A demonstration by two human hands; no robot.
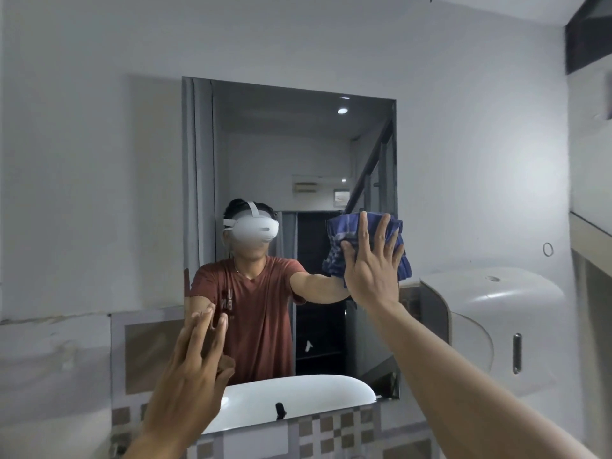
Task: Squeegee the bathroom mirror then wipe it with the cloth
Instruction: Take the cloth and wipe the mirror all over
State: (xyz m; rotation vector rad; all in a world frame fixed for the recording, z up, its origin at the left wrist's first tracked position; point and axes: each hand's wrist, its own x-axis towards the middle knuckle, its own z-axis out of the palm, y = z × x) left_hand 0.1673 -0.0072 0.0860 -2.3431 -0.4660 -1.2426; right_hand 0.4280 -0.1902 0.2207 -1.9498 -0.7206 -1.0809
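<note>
The rectangular bathroom mirror hangs on the white wall straight ahead. My right hand lies flat, fingers spread, pressing a blue checked cloth against the glass near the mirror's right edge, at mid height. Raised near the mirror's lower left corner is my left hand, its fingers extended and nothing in it. I cannot tell whether those fingertips touch the glass. No squeegee is in view. The mirror reflects a person in a red shirt wearing a white headset.
A white dispenser is mounted on the wall right of the mirror. Checked tiles run below the mirror. A white basin shows only as a reflection at the mirror's bottom. A ledge sits at the far right.
</note>
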